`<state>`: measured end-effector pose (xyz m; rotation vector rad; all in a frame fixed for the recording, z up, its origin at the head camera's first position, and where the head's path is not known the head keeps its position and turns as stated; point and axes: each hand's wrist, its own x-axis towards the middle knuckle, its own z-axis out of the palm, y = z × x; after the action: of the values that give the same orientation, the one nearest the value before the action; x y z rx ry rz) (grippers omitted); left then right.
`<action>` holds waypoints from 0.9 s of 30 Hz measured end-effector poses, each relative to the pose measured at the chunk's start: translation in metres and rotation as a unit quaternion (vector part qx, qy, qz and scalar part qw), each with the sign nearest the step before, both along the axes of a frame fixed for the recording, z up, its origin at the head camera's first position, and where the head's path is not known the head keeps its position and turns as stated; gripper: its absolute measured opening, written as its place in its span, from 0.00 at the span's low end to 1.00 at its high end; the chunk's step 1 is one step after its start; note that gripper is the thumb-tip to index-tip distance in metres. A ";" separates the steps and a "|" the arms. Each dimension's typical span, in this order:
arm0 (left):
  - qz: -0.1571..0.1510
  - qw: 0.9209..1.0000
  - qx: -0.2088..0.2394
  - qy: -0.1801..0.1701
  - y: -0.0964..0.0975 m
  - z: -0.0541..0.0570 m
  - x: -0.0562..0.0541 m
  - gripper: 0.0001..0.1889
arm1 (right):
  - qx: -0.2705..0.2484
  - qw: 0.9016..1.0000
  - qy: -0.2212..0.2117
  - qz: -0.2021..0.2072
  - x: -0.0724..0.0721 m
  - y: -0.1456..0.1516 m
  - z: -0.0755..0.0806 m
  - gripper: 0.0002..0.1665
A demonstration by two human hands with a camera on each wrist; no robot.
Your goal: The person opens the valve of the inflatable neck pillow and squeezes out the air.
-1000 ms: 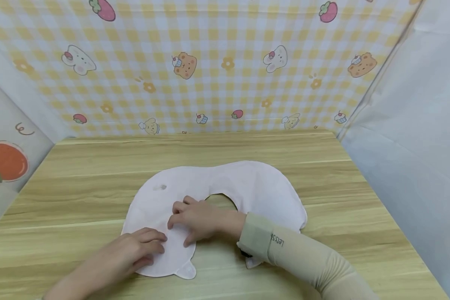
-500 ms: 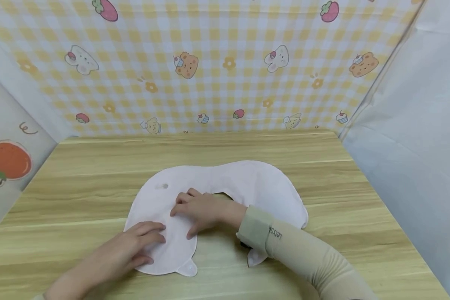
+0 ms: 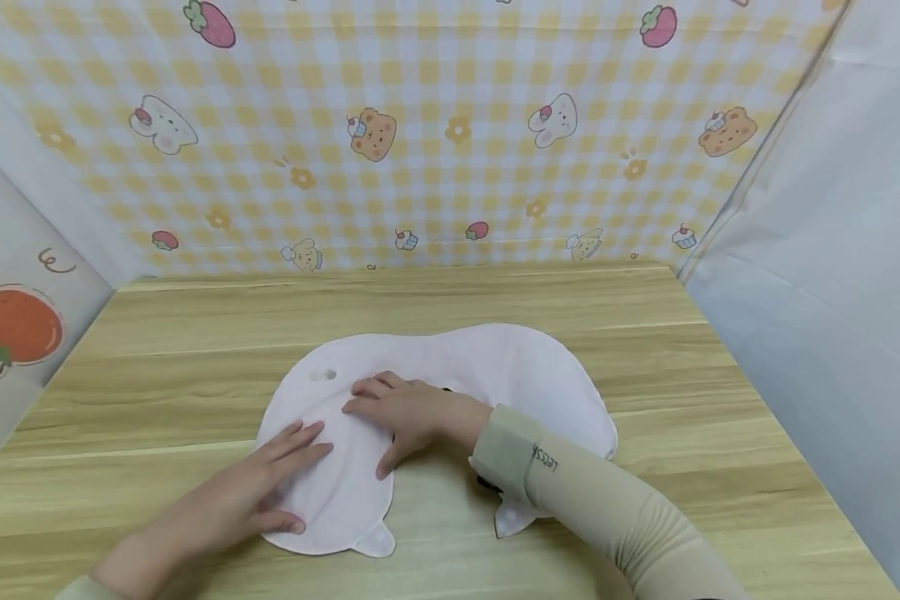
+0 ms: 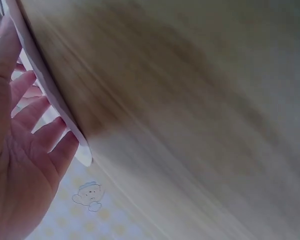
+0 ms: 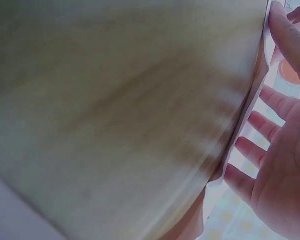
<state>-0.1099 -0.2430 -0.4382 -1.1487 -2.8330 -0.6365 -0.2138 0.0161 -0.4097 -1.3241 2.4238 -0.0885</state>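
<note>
A flat, pale pink, U-shaped neck pillow [image 3: 547,383] lies on the table with its opening toward me. It has a small round valve [image 3: 332,375] at its upper left and a snap tab [image 3: 376,540] at the end of its left arm. My left hand [image 3: 242,490] rests on the outer side of that arm, fingers spread, thumb near its lower edge. Across the inner side of the same arm lies my right hand [image 3: 408,410], fingertips pressing on the fabric. Creases run between the hands. The right sleeve covers part of the pillow's right arm.
The wood-grain table [image 3: 645,350] extends around the pillow. Behind it hangs a yellow checked cloth [image 3: 450,175] with cartoon prints. White sheeting [image 3: 817,250] stands on the right, and a printed panel [image 3: 15,325] closes the left.
My left fingers have straightened and spread a little farther up the pillow. My right hand has shifted slightly away from me and flattened. Creases have formed in the left arm's fabric.
</note>
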 end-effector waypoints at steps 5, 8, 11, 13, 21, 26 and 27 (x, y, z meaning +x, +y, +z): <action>0.006 1.000 -0.003 -0.008 -0.003 0.001 -0.003 0.46 | 0.011 1.000 0.004 0.002 -0.007 0.000 0.000 0.59; 0.014 1.000 -0.018 -0.009 -0.003 0.001 -0.004 0.48 | 0.014 1.000 -0.010 -0.009 -0.010 -0.001 0.000 0.58; 0.021 0.999 -0.039 -0.006 -0.002 0.001 -0.006 0.50 | 0.017 0.999 -0.023 -0.027 -0.014 -0.002 -0.001 0.56; 0.026 0.998 -0.053 -0.007 -0.001 0.002 -0.008 0.52 | 0.019 0.999 -0.028 -0.036 -0.017 -0.004 -0.002 0.56; 0.046 0.992 -0.092 -0.074 0.001 0.009 -0.017 0.62 | 0.035 0.998 -0.030 -0.045 -0.028 -0.011 0.000 0.61; 0.054 0.988 -0.106 -0.099 0.003 0.014 -0.021 0.65 | 0.052 0.997 -0.022 -0.042 -0.036 -0.015 0.000 0.68; 0.057 0.987 -0.110 -0.102 0.004 0.014 -0.022 0.66 | 0.054 0.997 -0.024 -0.043 -0.038 -0.016 0.000 0.69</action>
<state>-0.1322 -0.2392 -0.4241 -0.9881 -3.1839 -0.4694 -0.2518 0.0001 -0.4100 -1.1580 2.4100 -0.0120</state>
